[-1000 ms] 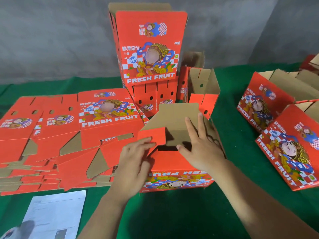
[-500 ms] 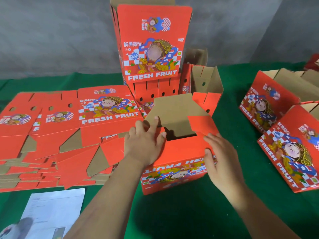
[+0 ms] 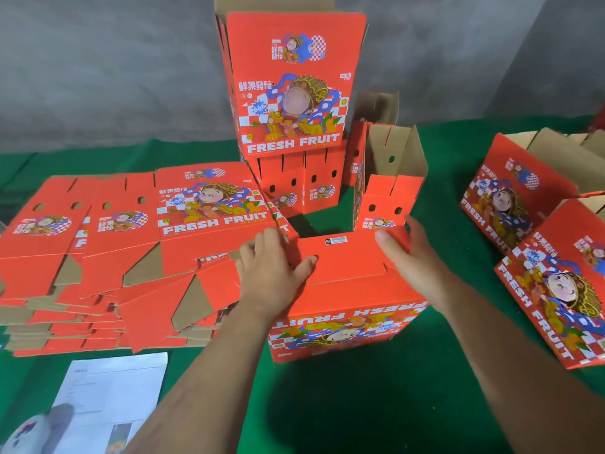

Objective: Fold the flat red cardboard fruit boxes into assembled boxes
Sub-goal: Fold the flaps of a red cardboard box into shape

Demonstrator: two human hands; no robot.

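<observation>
- Red box (image 3: 347, 309) sitting upside down on green surface (image 3: 376, 404), bottom flaps folded shut.
- Left hand (image 3: 268, 273) pressing flaps, fingers spread flat.
- Right hand (image 3: 415, 257) pressing the far-right flap, fingers straight.
- Flat boxes (image 3: 114, 257) lying stacked to the left.

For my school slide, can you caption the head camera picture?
Two hands, left hand and right hand, press flaps down on a red fruit box.

box under the hands (image 3: 347, 290): showing red panels, a blue-yellow-white cartoon print, white lettering | flat stack (image 3: 108, 257): showing red faces, brown cardboard undersides, red-white checks | surface (image 3: 376, 404): showing green | wall (image 3: 98, 60): looking grey | sheet (image 3: 111, 388): appearing white, possibly printed
</observation>
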